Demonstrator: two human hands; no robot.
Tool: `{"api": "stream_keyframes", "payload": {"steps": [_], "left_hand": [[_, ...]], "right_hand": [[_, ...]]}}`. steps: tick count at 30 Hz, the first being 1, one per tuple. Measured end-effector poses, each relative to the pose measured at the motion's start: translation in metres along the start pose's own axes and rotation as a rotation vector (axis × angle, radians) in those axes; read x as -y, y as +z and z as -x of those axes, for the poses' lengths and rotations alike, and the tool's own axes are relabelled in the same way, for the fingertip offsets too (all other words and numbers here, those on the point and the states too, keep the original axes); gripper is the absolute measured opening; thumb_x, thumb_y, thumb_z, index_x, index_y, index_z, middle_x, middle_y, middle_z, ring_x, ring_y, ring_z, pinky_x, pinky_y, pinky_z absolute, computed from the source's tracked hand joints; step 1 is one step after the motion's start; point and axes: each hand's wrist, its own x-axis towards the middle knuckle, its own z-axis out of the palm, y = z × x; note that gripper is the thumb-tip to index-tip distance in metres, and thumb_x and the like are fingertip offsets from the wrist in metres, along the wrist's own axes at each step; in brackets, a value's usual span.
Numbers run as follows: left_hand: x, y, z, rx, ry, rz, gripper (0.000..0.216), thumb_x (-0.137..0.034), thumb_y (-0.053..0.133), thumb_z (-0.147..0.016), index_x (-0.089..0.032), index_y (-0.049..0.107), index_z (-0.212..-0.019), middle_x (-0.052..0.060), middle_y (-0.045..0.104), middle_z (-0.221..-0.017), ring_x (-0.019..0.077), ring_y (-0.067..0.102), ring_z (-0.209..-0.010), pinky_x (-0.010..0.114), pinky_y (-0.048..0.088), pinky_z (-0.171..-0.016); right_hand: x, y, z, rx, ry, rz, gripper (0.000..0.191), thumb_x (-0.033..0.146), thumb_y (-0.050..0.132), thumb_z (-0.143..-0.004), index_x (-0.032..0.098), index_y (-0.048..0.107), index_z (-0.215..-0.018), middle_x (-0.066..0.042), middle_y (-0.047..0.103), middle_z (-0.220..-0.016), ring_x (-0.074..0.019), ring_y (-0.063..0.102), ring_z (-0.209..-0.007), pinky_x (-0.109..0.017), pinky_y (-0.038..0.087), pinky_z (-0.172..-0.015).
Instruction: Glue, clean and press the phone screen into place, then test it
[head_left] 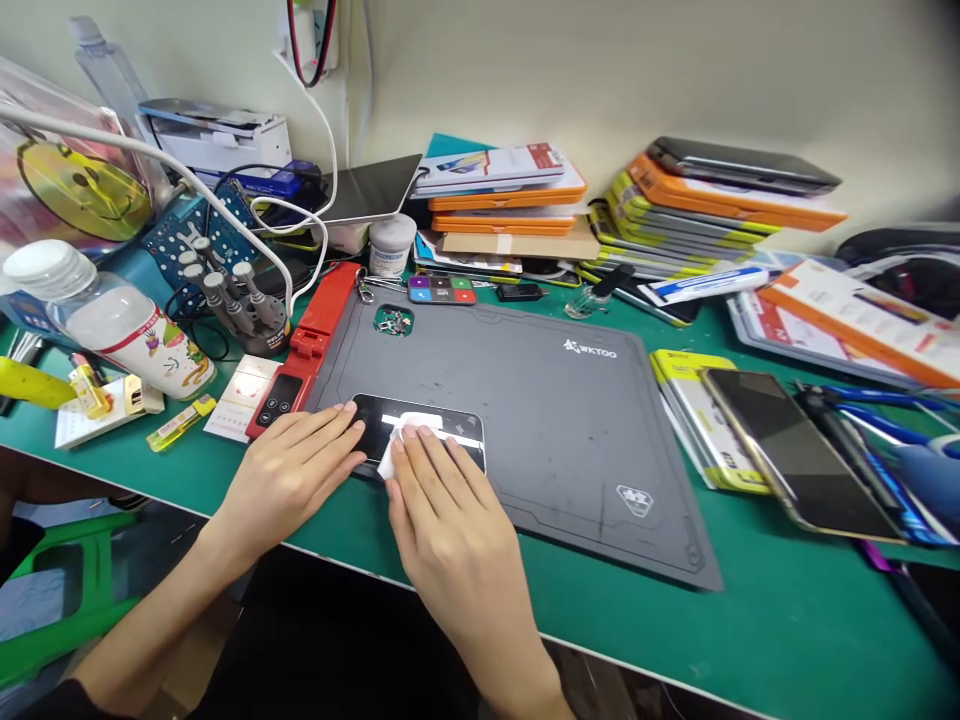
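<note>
A black phone (420,425) lies flat on the grey work mat (555,430) near its front left corner. My left hand (289,475) rests on the phone's left end, fingers flat and together, steadying it. My right hand (442,510) presses a small white wipe (399,442) onto the phone's screen with straight fingers. Part of the screen shows above my fingertips, reflecting light.
A red tool (307,345) lies along the mat's left edge. A bottle (127,325), a screwdriver stand (240,300) and a lighter (180,422) sit left. Stacked boxes (510,195) line the back wall. Another phone (802,450) lies right of the mat, beside blue tools (885,425).
</note>
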Motion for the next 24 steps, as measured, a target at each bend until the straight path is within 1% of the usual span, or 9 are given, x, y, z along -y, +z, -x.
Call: {"api": "stream_keyframes", "payload": {"steps": [3,6,9,11,14,17,21,24], "left_hand": [[-0.001,-0.001,0.001,0.004,-0.107,-0.003,0.046,-0.025,0.069,-0.102,-0.014,0.058,-0.146,0.014,0.071,-0.141,0.0275,0.065,-0.137,0.044,0.057,-0.110],[-0.002,-0.002,0.001,0.012,-0.198,-0.021,0.052,-0.033,0.070,-0.103,-0.014,0.056,-0.148,0.017,0.068,-0.144,0.0296,0.058,-0.143,0.047,0.051,-0.116],[-0.001,-0.002,0.001,0.025,-0.200,-0.031,0.054,-0.034,0.069,-0.103,-0.013,0.053,-0.150,0.017,0.067,-0.145,0.0292,0.056,-0.146,0.045,0.049,-0.119],[-0.001,-0.002,0.000,0.026,-0.190,-0.040,0.054,-0.034,0.069,-0.103,-0.012,0.052,-0.150,0.018,0.067,-0.145,0.0291,0.056,-0.145,0.044,0.048,-0.119],[0.000,-0.002,0.000,0.028,-0.176,-0.050,0.052,-0.033,0.067,-0.104,-0.013,0.052,-0.150,0.018,0.067,-0.145,0.0294,0.057,-0.144,0.043,0.047,-0.117],[0.001,-0.002,-0.002,0.036,-0.154,-0.050,0.052,-0.033,0.067,-0.105,-0.015,0.051,-0.150,0.016,0.069,-0.143,0.0300,0.059,-0.142,0.044,0.048,-0.116],[0.004,-0.001,-0.003,0.033,-0.136,-0.060,0.052,-0.033,0.065,-0.105,-0.016,0.050,-0.152,0.015,0.069,-0.143,0.0315,0.061,-0.140,0.045,0.049,-0.115],[0.006,-0.001,-0.004,0.011,-0.125,-0.059,0.053,-0.035,0.065,-0.106,-0.017,0.050,-0.154,0.017,0.068,-0.145,0.0328,0.063,-0.138,0.047,0.050,-0.113]], "right_hand": [[-0.005,-0.002,0.001,-0.004,0.000,-0.053,0.035,0.014,0.060,-0.105,0.004,0.068,-0.138,-0.014,0.068,-0.146,-0.0301,0.067,-0.136,-0.049,0.054,-0.118],[-0.016,-0.010,0.013,-0.019,0.011,-0.059,0.035,0.012,0.061,-0.104,0.006,0.068,-0.138,-0.011,0.070,-0.144,-0.0309,0.067,-0.135,-0.052,0.053,-0.117],[-0.026,-0.018,0.028,-0.039,0.040,-0.018,0.036,0.010,0.063,-0.102,0.005,0.067,-0.138,-0.014,0.073,-0.139,-0.0311,0.069,-0.132,-0.053,0.053,-0.116],[-0.027,-0.020,0.034,-0.046,0.048,-0.002,0.037,0.009,0.064,-0.101,0.004,0.066,-0.138,-0.016,0.074,-0.138,-0.0307,0.069,-0.132,-0.053,0.054,-0.116],[-0.021,-0.017,0.033,-0.060,0.066,0.042,0.039,0.008,0.066,-0.100,0.003,0.066,-0.139,-0.019,0.073,-0.137,-0.0303,0.069,-0.132,-0.051,0.056,-0.115],[-0.008,-0.012,0.024,-0.066,0.071,0.065,0.039,0.008,0.066,-0.099,0.000,0.066,-0.137,-0.021,0.072,-0.139,-0.0303,0.069,-0.132,-0.047,0.058,-0.114],[0.007,-0.003,0.007,-0.076,0.064,0.007,0.035,0.011,0.064,-0.100,0.000,0.070,-0.132,-0.019,0.071,-0.140,-0.0287,0.068,-0.133,-0.043,0.055,-0.118],[0.013,0.001,0.000,-0.066,0.070,-0.002,0.035,0.011,0.063,-0.100,0.000,0.071,-0.132,-0.020,0.070,-0.141,-0.0282,0.066,-0.137,-0.042,0.053,-0.120]]}}
